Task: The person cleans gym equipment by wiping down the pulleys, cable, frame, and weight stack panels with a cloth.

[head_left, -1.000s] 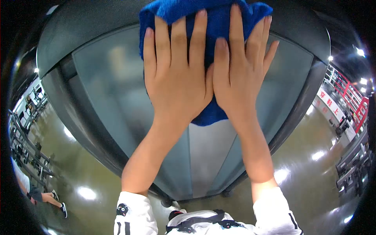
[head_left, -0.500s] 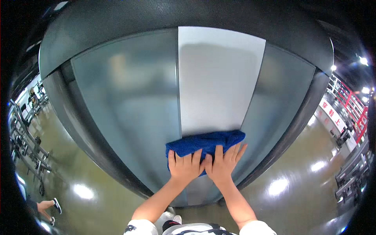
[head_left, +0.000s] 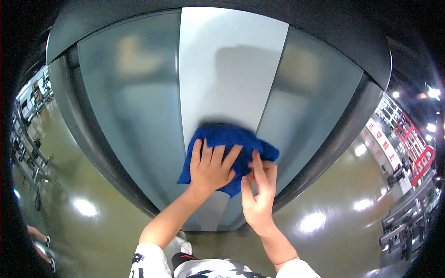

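Observation:
A dark blue cloth (head_left: 220, 133) lies bunched against the upright front of a large grey machine, across the lower part of its pale centre strip (head_left: 232, 60). My left hand (head_left: 208, 169) presses flat on the cloth with its fingers spread. At the cloth's right side is my right hand (head_left: 260, 194), turned partly sideways with thumb and index finger apart. Its other fingers are bent and slightly blurred, and whether they touch the cloth's edge is hard to make out.
Grey-blue side panels (head_left: 130, 92) flank the strip, bordered by a dark curved frame (head_left: 92, 134). Gym racks (head_left: 32, 148) stand at the left, where a person's legs show. At the right are a red-railed ring (head_left: 408, 129) and dark equipment (head_left: 408, 222). The floor (head_left: 116, 199) is shiny.
The cloth has shifted up and slightly left in view and spread taller. My right hand has left its flat position beside the left and turned, fingers bent. The view has also shifted.

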`<state>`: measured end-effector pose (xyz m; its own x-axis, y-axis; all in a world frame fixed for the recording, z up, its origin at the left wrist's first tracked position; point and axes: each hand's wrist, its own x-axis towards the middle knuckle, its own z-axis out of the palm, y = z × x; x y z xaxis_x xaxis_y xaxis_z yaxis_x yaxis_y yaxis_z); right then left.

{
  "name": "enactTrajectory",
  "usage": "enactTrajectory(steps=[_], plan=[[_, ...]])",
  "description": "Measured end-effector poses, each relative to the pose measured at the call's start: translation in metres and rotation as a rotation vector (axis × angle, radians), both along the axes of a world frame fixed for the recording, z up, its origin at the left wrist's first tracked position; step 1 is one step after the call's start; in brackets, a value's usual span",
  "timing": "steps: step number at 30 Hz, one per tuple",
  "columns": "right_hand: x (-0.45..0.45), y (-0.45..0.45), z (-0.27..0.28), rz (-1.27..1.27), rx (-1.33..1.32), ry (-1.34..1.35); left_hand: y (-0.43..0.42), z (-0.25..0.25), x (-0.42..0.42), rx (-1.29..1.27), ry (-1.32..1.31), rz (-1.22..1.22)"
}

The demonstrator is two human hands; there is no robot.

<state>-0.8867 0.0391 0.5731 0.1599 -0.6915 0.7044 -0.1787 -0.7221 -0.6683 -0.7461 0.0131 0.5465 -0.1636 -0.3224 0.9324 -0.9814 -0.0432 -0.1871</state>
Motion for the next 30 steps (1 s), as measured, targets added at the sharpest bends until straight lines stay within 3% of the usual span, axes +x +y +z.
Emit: enactTrajectory(steps=[2, 5, 8, 14, 19, 24, 27, 30], plan=[[0.007, -0.009, 0.009, 0.024, -0.057, -0.028, -0.004, 0.028, -0.003, -0.041, 0.019, -0.043], [0.02, -0.022, 0.033, -0.13, -0.377, -0.05, -0.006, 0.065, -0.004, -0.087, -0.013, -0.077], [0.042, -0.031, 0.051, -0.304, -0.484, -0.031, -0.004, 0.096, 0.007, -0.089, -0.039, -0.108], [0.07, -0.02, 0.109, -0.403, -0.707, -0.009, 0.019, 0.15, 0.025, -0.275, -0.111, -0.051], [0.057, 0.0, 0.116, -0.46, -0.788, 0.024, 0.05, 0.153, 0.004, -0.309, -0.056, 0.0], [0.161, 0.005, 0.143, -0.431, -0.868, 0.038, 0.054, 0.168, 0.111, -0.355, -0.013, 0.007], [0.184, 0.014, 0.147, -0.406, -0.901, 0.034, 0.066, 0.17, 0.131, -0.402, 0.001, 0.166], [0.196, 0.017, 0.137, -0.389, -0.919, 0.058, 0.07, 0.159, 0.14, -0.434, 0.06, 0.086]])
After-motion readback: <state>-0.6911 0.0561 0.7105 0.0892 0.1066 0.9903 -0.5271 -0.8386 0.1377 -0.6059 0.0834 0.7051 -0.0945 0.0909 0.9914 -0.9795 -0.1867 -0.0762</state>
